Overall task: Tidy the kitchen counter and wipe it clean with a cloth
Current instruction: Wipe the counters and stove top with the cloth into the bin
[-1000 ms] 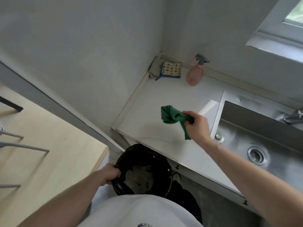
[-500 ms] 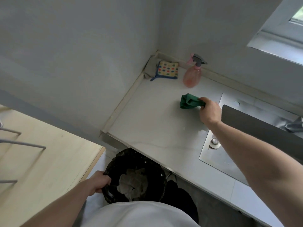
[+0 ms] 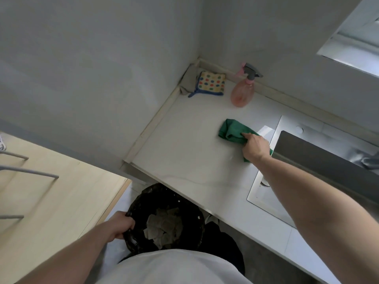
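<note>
The right hand point(image 3: 255, 147) grips the green cloth point(image 3: 232, 131) on the counter point(image 3: 184, 156); unwiped surface lies left, toward the bin point(image 3: 164, 218) gripped by the left hand point(image 3: 121, 226).

soft green cloth point(image 3: 231, 131) on smooth pale counter point(image 3: 184, 152); brushed metal sink point(image 3: 264, 193).

One camera only, worn on my head, looking steeply forward and down past my white shirt point(image 3: 170, 267). It sits well above the counter point(image 3: 184, 160), near enough that both my forearms run in from the bottom edge. My right hand point(image 3: 255, 147) lies right of centre, the sink point(image 3: 264, 193) just beyond its right side. My left hand point(image 3: 121, 227) lies low and left, on the black bin point(image 3: 196, 218) rim. The wall corner lies beyond my right fingertips, the wide lens bending its lines.
</note>
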### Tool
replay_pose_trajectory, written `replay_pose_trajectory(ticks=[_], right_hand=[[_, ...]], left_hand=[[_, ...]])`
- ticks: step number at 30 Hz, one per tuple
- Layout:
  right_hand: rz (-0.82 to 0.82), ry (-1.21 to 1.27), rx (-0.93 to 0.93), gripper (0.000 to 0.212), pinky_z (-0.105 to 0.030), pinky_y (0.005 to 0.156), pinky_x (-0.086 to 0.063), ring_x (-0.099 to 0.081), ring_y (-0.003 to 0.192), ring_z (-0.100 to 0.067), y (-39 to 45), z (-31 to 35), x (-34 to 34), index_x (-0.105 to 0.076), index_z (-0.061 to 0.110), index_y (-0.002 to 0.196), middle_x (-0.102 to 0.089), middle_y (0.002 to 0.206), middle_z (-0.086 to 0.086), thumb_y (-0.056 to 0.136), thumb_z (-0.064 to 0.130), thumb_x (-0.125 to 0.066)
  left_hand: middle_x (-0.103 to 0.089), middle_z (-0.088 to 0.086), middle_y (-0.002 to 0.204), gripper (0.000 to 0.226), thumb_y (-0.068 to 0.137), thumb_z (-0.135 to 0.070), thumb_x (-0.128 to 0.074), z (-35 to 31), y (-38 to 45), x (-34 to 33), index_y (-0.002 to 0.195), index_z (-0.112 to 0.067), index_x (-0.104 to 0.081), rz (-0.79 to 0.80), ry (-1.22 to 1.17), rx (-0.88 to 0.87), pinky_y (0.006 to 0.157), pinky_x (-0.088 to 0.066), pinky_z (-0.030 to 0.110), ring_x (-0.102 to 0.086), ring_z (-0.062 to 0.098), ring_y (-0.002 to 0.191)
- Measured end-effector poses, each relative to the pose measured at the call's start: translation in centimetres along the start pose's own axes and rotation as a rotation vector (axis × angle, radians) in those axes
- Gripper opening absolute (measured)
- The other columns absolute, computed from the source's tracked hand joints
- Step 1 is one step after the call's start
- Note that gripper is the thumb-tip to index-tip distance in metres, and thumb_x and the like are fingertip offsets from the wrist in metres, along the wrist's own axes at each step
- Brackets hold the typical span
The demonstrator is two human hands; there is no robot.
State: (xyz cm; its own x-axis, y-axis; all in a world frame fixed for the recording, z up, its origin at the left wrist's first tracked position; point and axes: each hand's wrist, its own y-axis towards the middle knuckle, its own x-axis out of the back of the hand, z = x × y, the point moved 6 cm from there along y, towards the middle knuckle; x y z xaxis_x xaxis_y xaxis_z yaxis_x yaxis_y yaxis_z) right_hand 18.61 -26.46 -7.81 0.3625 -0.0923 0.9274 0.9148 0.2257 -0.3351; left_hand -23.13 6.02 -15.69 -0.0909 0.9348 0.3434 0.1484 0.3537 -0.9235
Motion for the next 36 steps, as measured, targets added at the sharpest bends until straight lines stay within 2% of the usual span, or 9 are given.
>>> replay_pose_trajectory(ticks=[4, 9, 13, 20, 25, 27, 29, 32, 36], right_hand=[[-0.015, -0.077, 0.032, 0.071, -0.036, 0.079, -0.052, -0.067, 0.097, -0.037, -2.7, 0.5, -1.3, -0.058, 0.033, 0.141, -0.073, 0.104, -0.011, 0.078, 0.001, -0.052], [-0.02, -0.063, 0.058, 0.068, -0.039, 0.079, -0.054, -0.068, 0.094, -0.036, -7.5, 3.8, -3.3, -0.058, 0.032, 0.141, -0.073, 0.103, -0.01, 0.083, -0.001, -0.043], [0.018, -0.057, 0.1, 0.066, -0.04, 0.076, -0.052, -0.068, 0.093, -0.035, -12.1, 6.5, -5.2, -0.057, 0.028, 0.141, -0.072, 0.102, -0.01, 0.086, -0.003, -0.039], [0.08, -0.008, 0.128, 0.058, -0.042, 0.087, -0.054, -0.067, 0.106, -0.034, -19.3, 10.6, -8.3, -0.06, 0.029, 0.14, -0.069, 0.129, -0.006, 0.085, 0.012, -0.052], [0.178, 0.085, 0.095, 0.062, -0.038, 0.089, -0.055, -0.066, 0.109, -0.033, -23.4, 13.2, -10.3, -0.065, 0.031, 0.134, -0.072, 0.121, -0.004, 0.078, 0.008, -0.051], [0.269, 0.104, 0.119, 0.057, -0.035, 0.085, -0.052, -0.066, 0.108, -0.033, -25.5, 14.5, -11.1, -0.069, 0.03, 0.127, -0.073, 0.114, -0.005, 0.078, 0.009, -0.051], [0.301, 0.133, 0.138, 0.059, -0.035, 0.092, -0.052, -0.064, 0.113, -0.028, -27.5, 15.2, -11.7, -0.067, 0.034, 0.128, -0.073, 0.118, -0.001, 0.078, 0.01, -0.049], [0.199, 0.215, 0.052, 0.066, -0.032, 0.1, -0.05, -0.062, 0.118, -0.022, -29.2, 13.5, -10.3, -0.063, 0.044, 0.132, -0.071, 0.125, 0.006, 0.076, 0.012, -0.046], [-0.017, 0.352, -0.099, 0.061, -0.03, 0.093, -0.053, -0.067, 0.108, -0.017, -29.0, 8.7, -5.7, -0.066, 0.045, 0.128, -0.075, 0.114, 0.013, 0.08, 0.012, -0.049]], left_hand=[[-0.064, 0.017, 0.084, 0.029, 0.075, 0.008, -0.052, -0.2, -0.1, 0.1, 0.099, 0.004, -0.067, 0.021, 0.028, -0.004, 0.06, -0.059, 0.031, -0.066, 0.028, 0.07], [-0.069, 0.025, 0.102, 0.034, 0.072, 0.007, -0.052, -0.9, 0.3, 0.7, 0.103, 0.002, -0.067, 0.055, 0.065, -0.036, 0.074, -0.064, 0.043, -0.072, 0.034, 0.086], [-0.069, 0.022, 0.099, 0.03, 0.076, 0.007, -0.052, -1.5, 0.1, 1.0, 0.102, 0.002, -0.065, 0.072, 0.108, -0.073, 0.065, -0.064, 0.036, -0.072, 0.031, 0.08], [-0.071, 0.025, 0.103, 0.033, 0.072, 0.004, -0.052, -1.7, 0.3, 1.8, 0.102, 0.001, -0.067, 0.139, 0.185, -0.147, 0.079, -0.063, 0.05, -0.074, 0.038, 0.089], [-0.068, 0.015, 0.092, 0.021, 0.083, 0.005, -0.05, -2.4, -1.5, 0.9, 0.093, -0.009, -0.062, 0.181, 0.235, -0.203, 0.059, -0.059, 0.029, -0.07, 0.027, 0.081], [-0.069, 0.015, 0.093, 0.021, 0.083, 0.003, -0.051, -2.4, -1.7, 0.7, 0.096, -0.008, -0.063, 0.194, 0.254, -0.208, 0.058, -0.058, 0.027, -0.071, 0.028, 0.083], [-0.071, 0.017, 0.097, 0.022, 0.082, 0.002, -0.053, -2.3, -1.3, 0.7, 0.098, -0.007, -0.065, 0.183, 0.259, -0.21, 0.061, -0.06, 0.028, -0.072, 0.03, 0.087], [-0.071, 0.018, 0.098, 0.028, 0.079, 0.003, -0.054, -2.5, -0.8, 0.5, 0.104, -0.005, -0.065, 0.194, 0.255, -0.227, 0.06, -0.061, 0.03, -0.072, 0.03, 0.086], [-0.071, 0.019, 0.101, 0.036, 0.076, 0.004, -0.056, -1.7, -0.7, -0.1, 0.11, -0.005, -0.065, 0.197, 0.257, -0.225, 0.063, -0.062, 0.033, -0.072, 0.03, 0.087]])
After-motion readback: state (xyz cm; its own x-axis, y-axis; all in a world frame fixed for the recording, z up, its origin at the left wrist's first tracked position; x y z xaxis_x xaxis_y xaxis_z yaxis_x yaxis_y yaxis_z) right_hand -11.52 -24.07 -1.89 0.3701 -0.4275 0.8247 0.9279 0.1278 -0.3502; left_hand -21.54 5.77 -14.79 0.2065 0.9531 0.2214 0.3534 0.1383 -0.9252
